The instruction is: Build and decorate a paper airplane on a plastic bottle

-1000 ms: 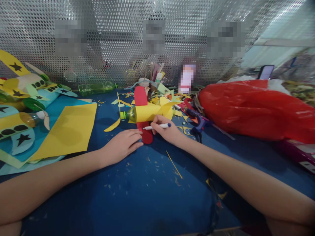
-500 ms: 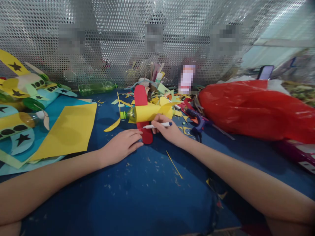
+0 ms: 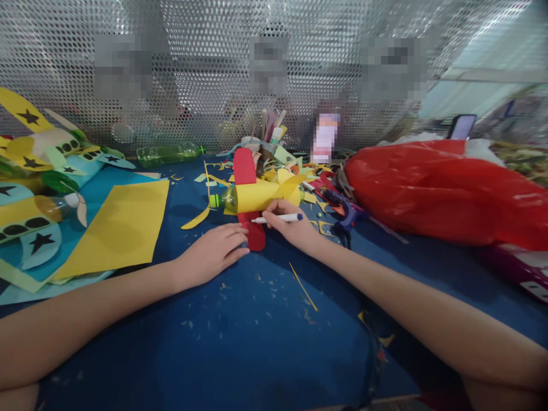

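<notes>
The right hand (image 3: 293, 230) pinches a white marker (image 3: 288, 217) over a yellow-wrapped plastic-bottle plane's (image 3: 253, 197) rounded red wing (image 3: 258, 238) on the blue bench (image 3: 265, 342); it could slip if the flat left hand (image 3: 214, 251), perhaps touching, presses lightly.

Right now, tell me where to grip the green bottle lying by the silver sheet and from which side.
The green bottle is probably best gripped around its mid-body from above: it lies on its side, long and rounded, its cap pointing right, with the silver sheet rising behind it.
</notes>
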{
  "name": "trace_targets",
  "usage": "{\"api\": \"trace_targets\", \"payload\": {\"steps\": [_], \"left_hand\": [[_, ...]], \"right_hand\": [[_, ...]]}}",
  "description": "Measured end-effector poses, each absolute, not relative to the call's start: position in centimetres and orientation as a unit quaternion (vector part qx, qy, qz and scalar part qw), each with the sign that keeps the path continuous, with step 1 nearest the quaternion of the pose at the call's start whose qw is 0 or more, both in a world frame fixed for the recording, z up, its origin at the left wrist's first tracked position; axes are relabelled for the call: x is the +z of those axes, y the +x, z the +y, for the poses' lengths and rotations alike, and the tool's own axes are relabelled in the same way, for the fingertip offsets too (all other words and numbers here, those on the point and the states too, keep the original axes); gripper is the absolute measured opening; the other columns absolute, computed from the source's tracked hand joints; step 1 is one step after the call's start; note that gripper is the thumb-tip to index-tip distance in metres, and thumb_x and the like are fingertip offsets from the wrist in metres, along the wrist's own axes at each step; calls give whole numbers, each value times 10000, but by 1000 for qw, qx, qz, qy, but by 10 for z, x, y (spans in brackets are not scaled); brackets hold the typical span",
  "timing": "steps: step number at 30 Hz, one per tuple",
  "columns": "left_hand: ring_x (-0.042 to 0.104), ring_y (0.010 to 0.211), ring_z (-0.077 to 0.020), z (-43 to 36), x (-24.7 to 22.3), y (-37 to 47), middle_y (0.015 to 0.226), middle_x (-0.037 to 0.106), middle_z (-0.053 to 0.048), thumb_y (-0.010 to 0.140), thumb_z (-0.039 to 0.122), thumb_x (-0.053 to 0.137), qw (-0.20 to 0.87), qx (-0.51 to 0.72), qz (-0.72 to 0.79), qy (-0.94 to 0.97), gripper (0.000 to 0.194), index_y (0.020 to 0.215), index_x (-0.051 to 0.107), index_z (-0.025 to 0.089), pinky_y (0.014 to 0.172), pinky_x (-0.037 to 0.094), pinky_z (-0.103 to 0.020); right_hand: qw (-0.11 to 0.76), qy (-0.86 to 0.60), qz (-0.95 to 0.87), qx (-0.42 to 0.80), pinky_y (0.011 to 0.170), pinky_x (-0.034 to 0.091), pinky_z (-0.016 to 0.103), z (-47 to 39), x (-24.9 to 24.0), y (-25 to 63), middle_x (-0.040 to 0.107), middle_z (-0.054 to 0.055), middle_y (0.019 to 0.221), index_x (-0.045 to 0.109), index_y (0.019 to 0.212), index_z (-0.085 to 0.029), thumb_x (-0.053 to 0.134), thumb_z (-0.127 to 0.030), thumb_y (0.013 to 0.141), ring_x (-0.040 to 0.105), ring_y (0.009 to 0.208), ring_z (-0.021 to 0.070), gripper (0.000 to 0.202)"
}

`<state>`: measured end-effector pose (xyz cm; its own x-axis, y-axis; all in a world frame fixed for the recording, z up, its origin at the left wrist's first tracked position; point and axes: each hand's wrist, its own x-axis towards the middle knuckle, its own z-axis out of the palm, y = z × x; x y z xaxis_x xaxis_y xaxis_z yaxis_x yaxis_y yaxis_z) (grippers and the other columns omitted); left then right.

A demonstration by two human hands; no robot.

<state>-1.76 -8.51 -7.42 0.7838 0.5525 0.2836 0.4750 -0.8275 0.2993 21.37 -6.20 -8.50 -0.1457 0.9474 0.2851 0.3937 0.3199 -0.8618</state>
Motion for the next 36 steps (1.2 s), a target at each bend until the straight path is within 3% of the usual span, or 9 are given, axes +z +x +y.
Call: {"api": "trace_targets", "payload": {"steps": [6,36], "left_hand": [[534,1278,-236,-86,-72,-17,1346,598,-128,1029,384,377,127,162,289,935,383,1227,584,130,1090,437,-404],[533,1273,-234,-86,-73,-18,1351,595,-102,1034,401,352,130,161,295,933,376,1217,590,175,1080,437,-410]], "right_hand": [[415,-492,-696,317,579,361,291,-65,-83,213,549,-28,638,498,706,-219,592,-368,827,467,583,131,214],[403,-498,-703,309,584,348,290,-67,-78,211,533,-36,617,481,698,-225,562,-337,844,444,583,134,200]]}}
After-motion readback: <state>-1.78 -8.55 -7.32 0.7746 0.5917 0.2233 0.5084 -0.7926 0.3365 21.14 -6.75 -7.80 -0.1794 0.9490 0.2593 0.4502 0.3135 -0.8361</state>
